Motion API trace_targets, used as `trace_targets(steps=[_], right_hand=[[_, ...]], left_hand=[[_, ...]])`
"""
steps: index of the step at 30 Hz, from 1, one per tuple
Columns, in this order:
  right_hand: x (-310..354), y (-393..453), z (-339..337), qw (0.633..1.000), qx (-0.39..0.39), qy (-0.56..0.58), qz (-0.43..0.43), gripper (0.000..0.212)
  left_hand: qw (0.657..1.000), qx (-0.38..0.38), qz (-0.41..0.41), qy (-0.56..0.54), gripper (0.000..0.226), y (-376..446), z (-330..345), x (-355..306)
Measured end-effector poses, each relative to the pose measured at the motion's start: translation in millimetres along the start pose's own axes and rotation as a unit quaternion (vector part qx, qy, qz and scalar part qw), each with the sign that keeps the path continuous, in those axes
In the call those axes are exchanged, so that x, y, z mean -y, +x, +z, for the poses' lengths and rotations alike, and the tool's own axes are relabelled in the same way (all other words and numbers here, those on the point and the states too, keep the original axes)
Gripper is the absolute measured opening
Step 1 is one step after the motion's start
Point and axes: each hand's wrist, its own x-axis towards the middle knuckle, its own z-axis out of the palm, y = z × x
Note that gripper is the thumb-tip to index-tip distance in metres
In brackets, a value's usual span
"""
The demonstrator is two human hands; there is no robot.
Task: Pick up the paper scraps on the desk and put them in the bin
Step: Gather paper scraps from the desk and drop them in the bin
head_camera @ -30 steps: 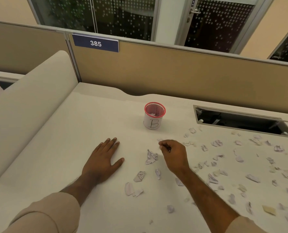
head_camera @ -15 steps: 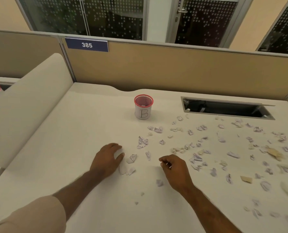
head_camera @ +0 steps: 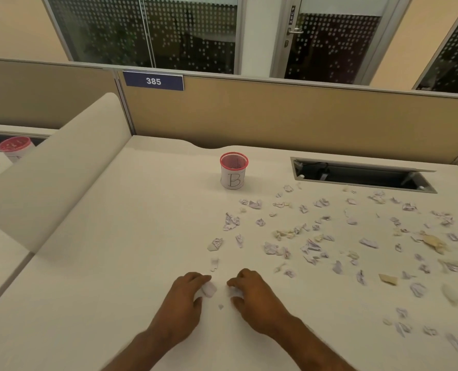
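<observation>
Both hands near desk (head_camera: pixel 102 263) front edge, left hand (head_camera: pixel 185 298) and right hand (head_camera: pixel 252 293) each pinching a scrap.

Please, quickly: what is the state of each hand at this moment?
Left hand: closed on a paper scrap, low at the desk.
Right hand: fingers curled over a second scrap; a firm grip cannot be told.

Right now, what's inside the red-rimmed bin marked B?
Only the inner mesh wall of the bin shows below its red rim; its bottom is hidden by the near wall, so any scraps inside can't be seen.
</observation>
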Motion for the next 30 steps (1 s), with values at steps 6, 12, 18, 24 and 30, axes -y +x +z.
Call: trace_targets(steps=[6, 12, 18, 24, 30], right_hand=[[15, 0, 8, 0.995, 0.012, -0.095, -0.005, 0.021], [5, -5, 9, 0.992, -0.003, -0.120, 0.025, 0.026], [-17, -14, -9, 0.995, -0.019, -0.037, 0.089, 0.028], [-17, -28, -26, 0.912, -0.071, 0.333, 0.231, 0.014], [-13, -28, -30, 0.803, -0.085, 0.531, 0.257, 0.007]], left_hand=[[1.000, 0.007, -0.025, -0.004, 0.055, -7, 6, -7], [0.999, -0.003, -0.033, 0.012, 0.055, -5, 16, -22], [0.999, -0.018, -0.031, 0.041, 0.022, 0, 24, -31], [0.996, -0.061, -0.022, 0.062, 0.017, 4, 24, -25], [0.995, -0.049, -0.054, 0.073, 0.027, 13, 28, -26]])
